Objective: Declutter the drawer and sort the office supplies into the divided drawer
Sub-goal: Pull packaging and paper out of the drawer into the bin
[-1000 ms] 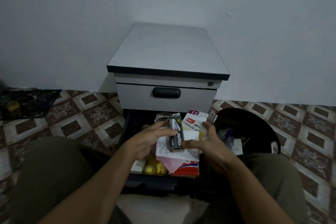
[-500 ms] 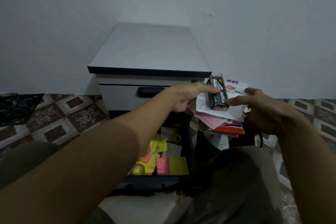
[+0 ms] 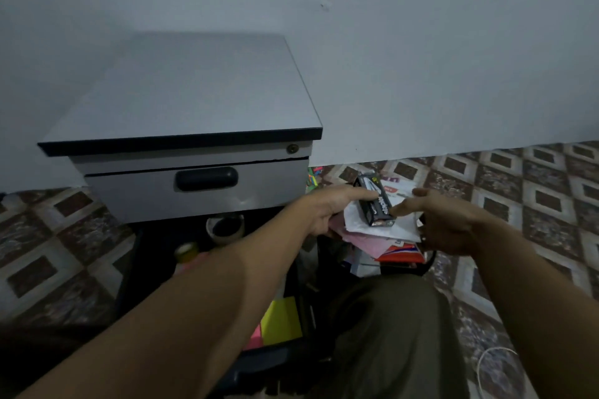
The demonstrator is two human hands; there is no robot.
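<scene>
Both hands hold a stack of papers and packets in the air to the right of the grey cabinet. A black stapler box lies on top of the stack. My left hand grips the stack's left edge, thumb on the box. My right hand holds the right edge, forefinger touching the box. Below my left arm the open lower drawer shows yellow and pink sticky notes, a tape roll and a yellow-capped item.
The cabinet's upper drawer with a black handle is closed. More loose items lie in a dark container on the patterned tile floor under the stack. Colourful bits lie by the wall. My knee is right of the drawer.
The hands have carried the stack with the stapler box up out of the drawer and to the right, over the floor beside the cabinet. My view has swung to the right.
</scene>
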